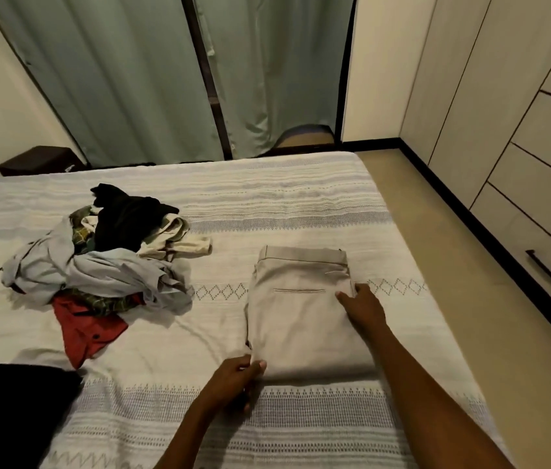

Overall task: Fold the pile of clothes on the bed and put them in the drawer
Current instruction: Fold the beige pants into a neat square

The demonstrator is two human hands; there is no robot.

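Trousers (301, 309): 1 folded | pile (98, 258): 1 | left grip (233, 380) pinches trouser corner | right grip (363, 308) flat, spread

Pale green pleated curtains (125, 79) are hanging well beyond the hands, past the far bed edge. A dark brown wooden bedside box (39, 160) is sitting far left of them. Tan floor (470, 265) is stretching rightward.
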